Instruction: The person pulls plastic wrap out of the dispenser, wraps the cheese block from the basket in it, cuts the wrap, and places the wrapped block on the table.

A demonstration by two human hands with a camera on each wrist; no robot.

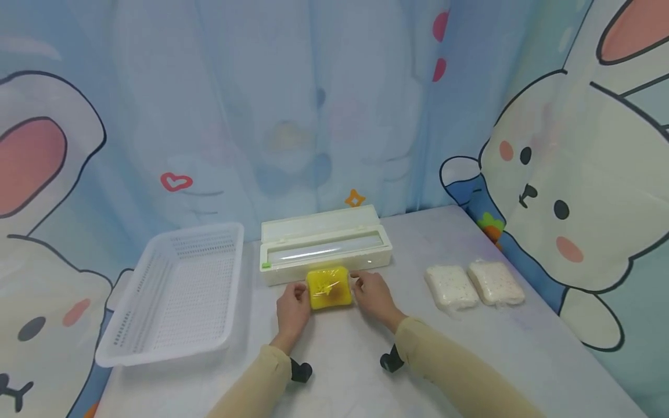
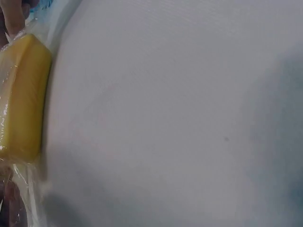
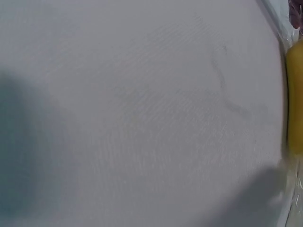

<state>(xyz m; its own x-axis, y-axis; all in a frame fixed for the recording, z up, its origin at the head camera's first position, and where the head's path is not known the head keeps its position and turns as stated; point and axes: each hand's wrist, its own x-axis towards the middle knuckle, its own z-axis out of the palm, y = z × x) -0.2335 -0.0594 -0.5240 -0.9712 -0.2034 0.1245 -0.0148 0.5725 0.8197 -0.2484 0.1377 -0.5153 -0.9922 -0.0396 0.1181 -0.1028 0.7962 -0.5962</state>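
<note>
A yellow, soft-edged block (image 1: 329, 287) wrapped in shiny clear cling film lies on the white table in front of the cling film dispenser (image 1: 326, 247). My left hand (image 1: 294, 307) is at its left end, fingers pinching the gathered film there. At the opposite end my right hand (image 1: 373, 295) pinches the film with thumb and finger. The left wrist view has the block (image 2: 26, 101) at its left edge, with loose film (image 2: 32, 196) trailing from one end. Only a strip of the block (image 3: 296, 99) enters the right wrist view.
The dispenser's lid (image 1: 321, 223) is raised, with a pale roll (image 1: 324, 248) inside. A white plastic basket (image 1: 232, 290) stands at the left. Two film-wrapped whitish blocks, one nearer (image 1: 452, 286) and one farther right (image 1: 495, 283), lie on the right. A printed curtain (image 1: 292, 116) hangs behind the table.
</note>
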